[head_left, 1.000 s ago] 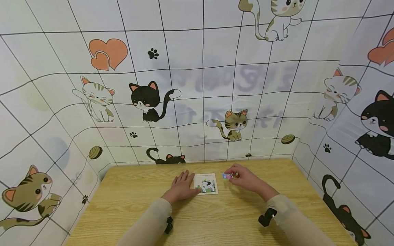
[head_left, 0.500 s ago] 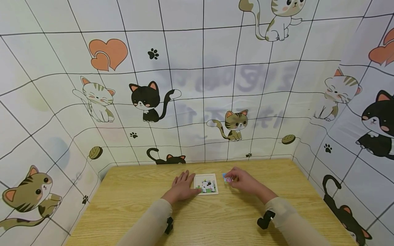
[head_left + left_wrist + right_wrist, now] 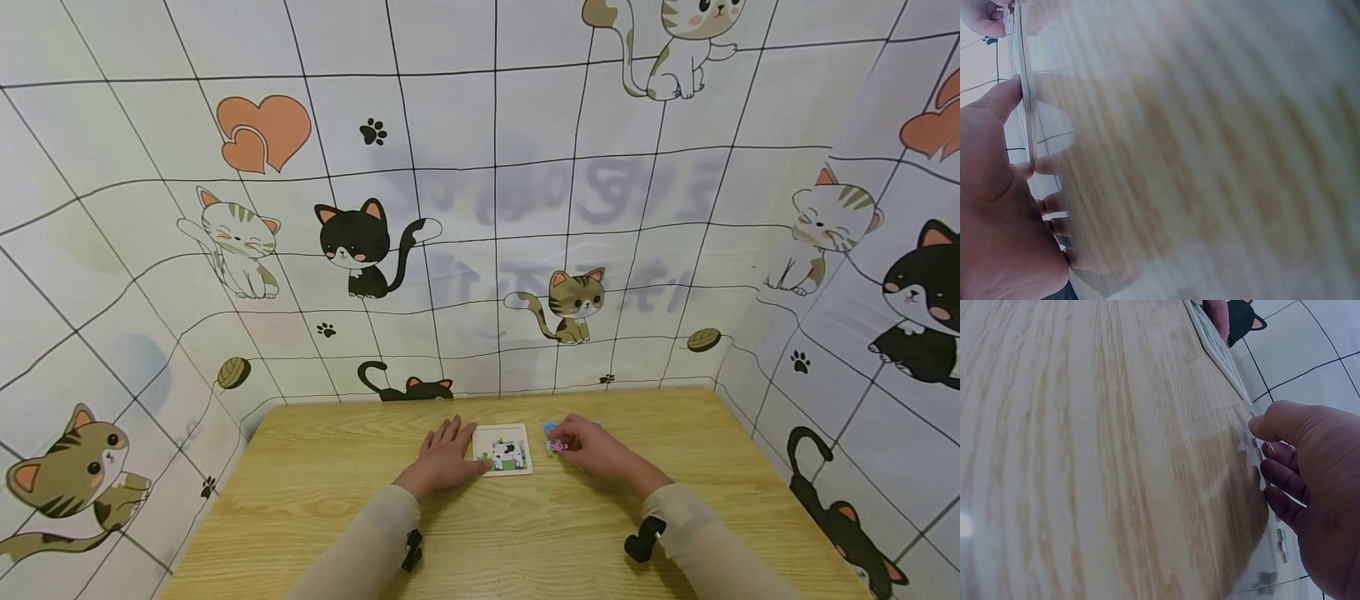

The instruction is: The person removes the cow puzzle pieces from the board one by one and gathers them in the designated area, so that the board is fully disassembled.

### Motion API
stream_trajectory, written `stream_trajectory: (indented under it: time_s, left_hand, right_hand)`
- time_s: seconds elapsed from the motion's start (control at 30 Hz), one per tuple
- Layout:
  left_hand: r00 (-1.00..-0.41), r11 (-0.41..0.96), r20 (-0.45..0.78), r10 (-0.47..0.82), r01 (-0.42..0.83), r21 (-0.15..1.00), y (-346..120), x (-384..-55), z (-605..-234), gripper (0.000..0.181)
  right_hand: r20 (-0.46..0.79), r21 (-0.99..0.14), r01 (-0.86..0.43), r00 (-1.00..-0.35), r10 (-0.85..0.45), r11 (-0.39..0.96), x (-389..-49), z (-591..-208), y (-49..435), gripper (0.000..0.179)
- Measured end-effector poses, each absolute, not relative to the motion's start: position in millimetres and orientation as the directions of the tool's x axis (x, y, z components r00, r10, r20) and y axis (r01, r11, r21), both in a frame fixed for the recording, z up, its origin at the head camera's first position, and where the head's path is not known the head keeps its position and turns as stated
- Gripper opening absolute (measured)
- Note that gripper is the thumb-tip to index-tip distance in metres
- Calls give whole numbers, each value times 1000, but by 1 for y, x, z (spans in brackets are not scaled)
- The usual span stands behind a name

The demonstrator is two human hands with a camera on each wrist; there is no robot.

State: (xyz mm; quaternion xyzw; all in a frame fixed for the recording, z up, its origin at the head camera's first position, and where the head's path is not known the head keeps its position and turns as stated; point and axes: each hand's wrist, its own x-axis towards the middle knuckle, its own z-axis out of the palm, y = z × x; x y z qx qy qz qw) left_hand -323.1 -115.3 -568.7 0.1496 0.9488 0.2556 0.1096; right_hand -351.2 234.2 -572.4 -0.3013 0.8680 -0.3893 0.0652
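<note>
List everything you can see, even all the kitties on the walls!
Cow picture: one, black, white and green, in the tray's lower part
Tray: one, whitish, between the hands
Puzzle pieces: several, blue and pink showing, by the right hand's fingers
Table: one, wood-yellow, under everything
Wall covering: count unclear, white with black lines, around the table
Cartoon cats: nine, black, white or brown, on the walls
Hearts: two pairs, orange, upper left and right
Paw prints: five, black, scattered
Yarn balls: two, olive, left and right
Wrist cameras: two, black, at the cuffs
Sleeves: two, beige, below
Left hand: one, at the tray's left
Right hand: one, right of the tray
</note>
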Motion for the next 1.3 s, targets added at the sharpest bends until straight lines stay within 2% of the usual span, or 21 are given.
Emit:
stream_trajectory:
  time_s: [0.13, 0.47, 0.7, 1.0, 1.3]
  left_hand:
    - [-933, 828, -116, 340, 238, 508, -117, -330, -583, 97]
    - [-932, 835, -117, 344, 247, 491, -118, -335, -590, 99]
    - [-930, 828, -136, 343, 230, 511, -115, -325, -569, 96]
    - [-931, 835, -133, 339, 233, 499, -114, -324, -567, 92]
    - [-933, 834, -120, 340, 241, 497, -119, -340, -596, 101]
  right_hand:
    - [108, -718, -466, -808, -579, 517, -350, -571, 234, 21]
    - [89, -707, -463, -808, -582, 534, -350, -572, 233, 21]
    - [108, -675, -498, -796, -596, 544, -353, -573, 233, 19]
    - [73, -685, -469, -806, -587, 558, -351, -570, 232, 19]
    - [89, -678, -479, -807, -584, 557, -353, -572, 233, 20]
